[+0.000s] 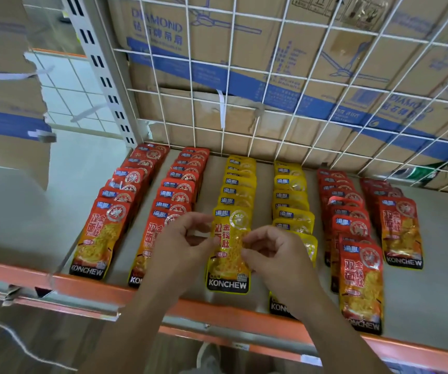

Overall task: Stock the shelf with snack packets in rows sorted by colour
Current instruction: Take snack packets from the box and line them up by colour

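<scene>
Yellow packet: front of the third row, lying on the shelf.
Left hand: pinches its left edge.
Right hand: pinches its right edge.

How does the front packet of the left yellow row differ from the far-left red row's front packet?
Colour: the yellow front packet has a yellow wrapper, the red front packet a red-orange one. Handling: the left hand and right hand pinch the yellow front packet's sides; nothing touches the red front packet. Both carry the KONCHEW name.
</scene>
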The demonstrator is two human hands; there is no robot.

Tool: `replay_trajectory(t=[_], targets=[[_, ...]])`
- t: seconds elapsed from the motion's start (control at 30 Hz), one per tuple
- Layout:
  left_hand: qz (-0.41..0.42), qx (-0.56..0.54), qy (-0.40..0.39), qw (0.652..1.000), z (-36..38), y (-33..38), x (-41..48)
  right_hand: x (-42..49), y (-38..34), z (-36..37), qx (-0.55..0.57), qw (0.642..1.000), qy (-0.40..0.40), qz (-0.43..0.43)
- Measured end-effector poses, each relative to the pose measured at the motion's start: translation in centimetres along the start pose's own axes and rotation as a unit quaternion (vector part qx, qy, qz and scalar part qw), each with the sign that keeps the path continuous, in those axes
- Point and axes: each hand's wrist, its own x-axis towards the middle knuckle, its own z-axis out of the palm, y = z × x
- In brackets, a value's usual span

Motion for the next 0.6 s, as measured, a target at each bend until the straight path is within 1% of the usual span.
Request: replay_trajectory(t=[0.2, 0.4, 0.6], targets=[[0.041, 0.131, 0.011, 0.991, 0.3, -0.5, -0.2, -0.9, 0.3, 0.9, -0.176, 0.983, 0.006, -0.048], [0.066, 0.213, 0.014, 0.975, 0.4, -0.8, -0.4, -1.6, 0.3, 1.1, -0.212, 0.976, -0.009, -0.054], [0.069, 0.235, -0.001, 0.969, 0.5, -0.7, -0.4, -1.7, 0.7, 1.4, -0.267, 0.960, 0.009, -0.089]])
